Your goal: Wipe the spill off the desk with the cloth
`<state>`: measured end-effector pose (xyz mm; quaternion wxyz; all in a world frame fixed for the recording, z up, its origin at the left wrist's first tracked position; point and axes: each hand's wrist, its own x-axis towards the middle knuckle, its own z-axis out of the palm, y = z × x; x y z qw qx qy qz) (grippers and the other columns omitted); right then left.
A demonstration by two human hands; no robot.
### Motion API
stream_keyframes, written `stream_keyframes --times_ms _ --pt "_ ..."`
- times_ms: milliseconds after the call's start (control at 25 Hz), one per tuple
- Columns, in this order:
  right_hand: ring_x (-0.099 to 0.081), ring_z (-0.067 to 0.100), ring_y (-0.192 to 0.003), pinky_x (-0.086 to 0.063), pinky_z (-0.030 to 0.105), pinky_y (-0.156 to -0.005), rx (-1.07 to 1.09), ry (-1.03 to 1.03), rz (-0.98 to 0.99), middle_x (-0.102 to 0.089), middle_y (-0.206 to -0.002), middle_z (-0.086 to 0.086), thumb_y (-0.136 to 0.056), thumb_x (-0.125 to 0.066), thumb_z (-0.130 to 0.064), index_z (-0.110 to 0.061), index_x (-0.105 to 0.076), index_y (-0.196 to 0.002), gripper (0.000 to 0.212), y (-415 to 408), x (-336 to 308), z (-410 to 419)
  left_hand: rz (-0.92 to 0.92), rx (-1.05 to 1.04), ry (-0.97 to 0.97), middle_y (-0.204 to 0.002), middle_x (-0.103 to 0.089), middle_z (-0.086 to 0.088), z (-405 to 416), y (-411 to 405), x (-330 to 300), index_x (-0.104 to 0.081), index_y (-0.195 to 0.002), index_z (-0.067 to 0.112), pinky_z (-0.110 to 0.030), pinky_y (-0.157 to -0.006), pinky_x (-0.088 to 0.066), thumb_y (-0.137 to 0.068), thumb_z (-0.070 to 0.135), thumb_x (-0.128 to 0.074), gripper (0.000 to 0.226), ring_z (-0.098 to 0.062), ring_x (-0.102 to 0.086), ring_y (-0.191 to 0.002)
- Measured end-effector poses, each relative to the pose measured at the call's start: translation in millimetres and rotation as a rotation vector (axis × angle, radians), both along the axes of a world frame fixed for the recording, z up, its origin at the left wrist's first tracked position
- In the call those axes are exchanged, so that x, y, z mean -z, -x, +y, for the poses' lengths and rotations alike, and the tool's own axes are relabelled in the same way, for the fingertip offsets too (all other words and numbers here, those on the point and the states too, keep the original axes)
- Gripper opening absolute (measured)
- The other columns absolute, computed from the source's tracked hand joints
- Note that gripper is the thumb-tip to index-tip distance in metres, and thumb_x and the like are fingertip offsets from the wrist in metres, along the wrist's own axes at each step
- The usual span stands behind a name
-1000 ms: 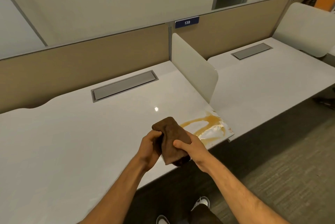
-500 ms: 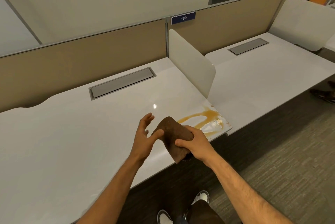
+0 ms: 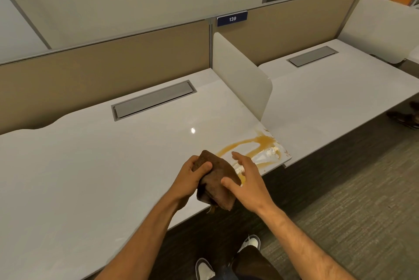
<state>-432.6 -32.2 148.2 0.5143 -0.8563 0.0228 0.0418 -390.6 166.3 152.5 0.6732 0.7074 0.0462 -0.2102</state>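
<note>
A folded brown cloth [image 3: 216, 183] hangs over the front edge of the white desk [image 3: 95, 166]. My left hand [image 3: 192, 177] grips its upper left corner between thumb and fingers. My right hand [image 3: 246, 180] is beside the cloth on the right, fingers spread apart, thumb near the fabric but not gripping it. An orange-brown spill [image 3: 254, 147] with whitish residue streaks across the desk's front right corner, just beyond my right hand.
A white divider panel [image 3: 240, 75] stands upright behind the spill, between this desk and the neighbouring desk [image 3: 335, 96]. A grey cable hatch [image 3: 154, 99] sits at the back. My shoes [image 3: 226, 257] are on the carpet below.
The cloth passed from my right hand to my left: the left hand closed on its upper corner, and the right hand let go and spread its fingers.
</note>
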Motion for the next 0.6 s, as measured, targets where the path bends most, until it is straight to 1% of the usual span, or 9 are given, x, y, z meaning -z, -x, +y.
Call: stream_keyframes --times_ms 80,120,160,200,240,320,440,520,600 --pt "-0.008 0.008 -0.152 -0.024 0.038 -0.117 -0.176 0.221 -0.109 -0.003 -0.165 -0.023 -0.066 -0.075 -0.068 -0.052 -0.006 -0.155 0.114 5 10 9 0.062 -0.051 0.031 -0.121 -0.072 -0.017 -4 1 2 -0.061 -0.124 0.013 -0.037 -0.085 -0.062 -0.1 0.035 -0.066 0.032 -0.029 -0.073 -0.107" --pt "0.004 0.011 -0.154 -0.017 0.041 -0.118 -0.268 0.327 -0.151 0.011 -0.166 -0.021 -0.064 -0.075 -0.07 -0.049 0.004 -0.156 0.123 7 15 15 0.102 -0.076 0.069 -0.12 -0.073 -0.017 -6 1 2 -0.061 -0.125 0.012 -0.038 -0.084 -0.062 -0.101 0.035 -0.065 0.033 -0.029 -0.073 -0.107" --pt "0.013 0.014 -0.155 -0.012 0.043 -0.12 -0.322 0.405 -0.172 0.02 -0.166 -0.018 -0.065 -0.074 -0.069 -0.048 0.011 -0.155 0.126 8 20 22 0.145 -0.096 0.112 -0.119 -0.074 -0.016 -8 1 1 -0.062 -0.126 0.011 -0.038 -0.083 -0.062 -0.102 0.034 -0.065 0.034 -0.03 -0.074 -0.106" --pt "0.014 0.017 -0.155 -0.01 0.044 -0.121 -0.332 0.449 -0.172 0.022 -0.166 -0.014 -0.069 -0.074 -0.064 -0.048 0.014 -0.155 0.123 9 23 27 0.186 -0.112 0.146 -0.118 -0.075 -0.016 -10 1 1 -0.064 -0.126 0.01 -0.038 -0.083 -0.063 -0.102 0.034 -0.064 0.034 -0.029 -0.075 -0.106" --pt "0.009 0.02 -0.156 -0.013 0.045 -0.124 -0.315 0.466 -0.163 0.018 -0.168 -0.01 -0.076 -0.074 -0.055 -0.049 0.014 -0.154 0.118 9 26 30 0.231 -0.124 0.164 -0.116 -0.077 -0.016 -10 1 2 -0.066 -0.125 0.009 -0.038 -0.083 -0.064 -0.103 0.034 -0.063 0.034 -0.029 -0.076 -0.105" --pt "-0.01 0.019 -0.154 -0.027 0.043 -0.124 -0.297 0.429 -0.12 -0.001 -0.169 -0.006 -0.088 -0.07 -0.03 -0.049 0.008 -0.154 0.104 7 33 29 0.326 -0.159 0.152 -0.112 -0.078 -0.016 -10 1 7 -0.071 -0.119 0.006 -0.039 -0.083 -0.064 -0.103 0.034 -0.063 0.033 -0.029 -0.076 -0.104" --pt "-0.034 0.011 -0.146 -0.037 0.037 -0.119 -0.294 0.258 0.044 -0.029 -0.163 -0.01 -0.086 -0.061 -0.008 -0.05 -0.017 -0.154 0.092 6 43 19 0.398 -0.159 0.003 -0.11 -0.078 -0.016 -5 2 22 -0.074 -0.114 0.005 -0.038 -0.08 -0.063 -0.1 0.038 -0.066 0.037 -0.029 -0.076 -0.102" --pt "-0.053 0.001 -0.127 -0.049 0.03 -0.106 -0.24 0.148 0.125 -0.054 -0.142 -0.016 -0.081 -0.064 -0.007 -0.057 -0.035 -0.145 0.086 7 49 14 0.378 -0.087 -0.117 -0.103 -0.081 -0.011 3 4 40 -0.078 -0.109 0.01 -0.031 -0.074 -0.062 -0.1 0.048 -0.063 0.042 -0.025 -0.078 -0.093" --pt "-0.062 -0.008 -0.106 -0.054 0.018 -0.087 -0.145 0.082 0.21 -0.065 -0.113 -0.025 -0.079 -0.064 -0.006 -0.075 -0.046 -0.121 0.083 11 60 6 0.341 0.017 -0.207 -0.093 -0.083 -0.002 9 7 58 -0.079 -0.107 0.018 -0.028 -0.074 -0.062 -0.102 0.056 -0.055 0.045 -0.019 -0.079 -0.087"
